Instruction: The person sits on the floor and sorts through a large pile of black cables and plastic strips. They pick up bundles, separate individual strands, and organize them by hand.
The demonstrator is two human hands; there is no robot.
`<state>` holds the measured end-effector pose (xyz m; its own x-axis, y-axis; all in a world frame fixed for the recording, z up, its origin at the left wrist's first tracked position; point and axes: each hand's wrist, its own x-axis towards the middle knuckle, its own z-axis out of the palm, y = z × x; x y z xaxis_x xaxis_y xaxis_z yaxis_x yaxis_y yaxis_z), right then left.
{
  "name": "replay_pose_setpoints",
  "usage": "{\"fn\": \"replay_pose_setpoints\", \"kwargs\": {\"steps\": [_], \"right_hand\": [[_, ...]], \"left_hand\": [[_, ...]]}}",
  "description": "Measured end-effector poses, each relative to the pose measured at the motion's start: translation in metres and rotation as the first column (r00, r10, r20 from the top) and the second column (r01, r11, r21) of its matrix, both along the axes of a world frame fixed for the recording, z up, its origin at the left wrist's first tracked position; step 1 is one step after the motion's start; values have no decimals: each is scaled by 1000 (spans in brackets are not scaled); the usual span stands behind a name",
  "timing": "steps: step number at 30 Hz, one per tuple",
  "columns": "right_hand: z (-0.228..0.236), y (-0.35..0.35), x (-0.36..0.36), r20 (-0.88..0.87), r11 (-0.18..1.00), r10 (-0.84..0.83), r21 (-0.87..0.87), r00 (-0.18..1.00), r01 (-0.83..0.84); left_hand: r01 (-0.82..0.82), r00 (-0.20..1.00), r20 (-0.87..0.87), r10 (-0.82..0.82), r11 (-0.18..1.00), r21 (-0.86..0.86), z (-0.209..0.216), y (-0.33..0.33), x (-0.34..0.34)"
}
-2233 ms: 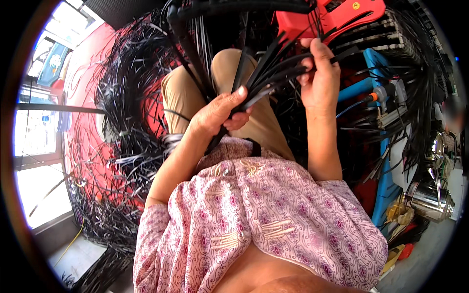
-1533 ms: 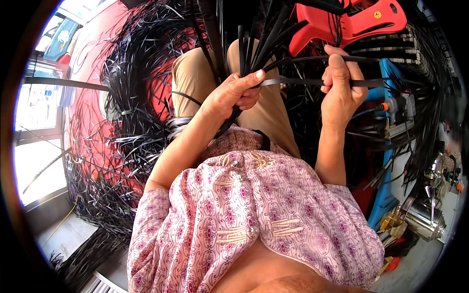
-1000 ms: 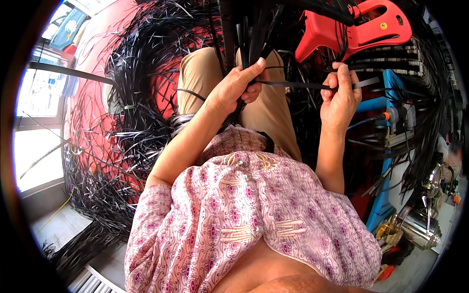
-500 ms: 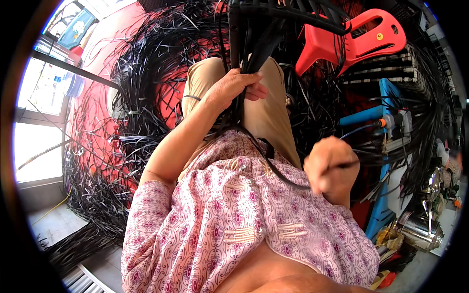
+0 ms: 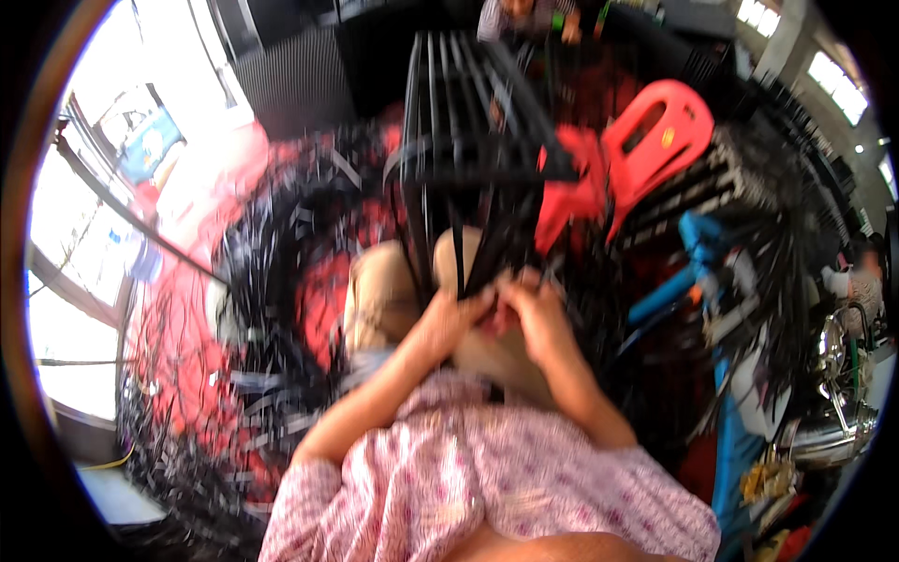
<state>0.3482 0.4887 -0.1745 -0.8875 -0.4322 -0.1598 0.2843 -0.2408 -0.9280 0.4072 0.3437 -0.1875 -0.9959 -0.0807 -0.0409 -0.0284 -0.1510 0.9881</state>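
Note:
Over my lap, my left hand (image 5: 457, 317) is closed on flat black plastic strips (image 5: 459, 258) that hang down from a black slatted frame (image 5: 473, 98). My right hand (image 5: 534, 304) meets it at the fingertips, its fingers bent and pressed together beside the strips. Motion blur hides what lies between those right fingers. Beyond my knees the frame stands upright, its dark bars running away from me.
Heaps of loose black strips (image 5: 272, 244) cover much of the red floor (image 5: 323, 314). A red plastic chair (image 5: 655, 150) stands right of the frame, near a blue stand (image 5: 698, 253) and a shiny metal device (image 5: 824, 440). Another person (image 5: 524, 19) is at the far side.
My right hand has come from the right side, where it drew out a strip, to meet my left hand. The view has tilted up, showing more of the frame and another person.

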Motion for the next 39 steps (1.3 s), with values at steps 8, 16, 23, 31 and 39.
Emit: {"fn": "replay_pose_setpoints", "kwargs": {"steps": [8,16,23,31,39], "right_hand": [[9,10,-4,83,986,167,-30,982,-165],[9,15,-2,-22,952,304,-25,952,-305],[7,27,-34,64,854,236,-490,970,-176],[16,7,-39,-97,947,79,-302,992,-105],[31,4,-43,-278,986,-101,-154,955,59]], "left_hand": [[152,985,-34,-166,954,-257,1,-9,6],[229,950,234,-205,970,-80,27,-27,20],[256,920,191,-342,894,367,23,-40,17],[290,888,194,-418,834,469,9,-40,14],[313,874,252,-415,878,361,10,-29,7]]}}
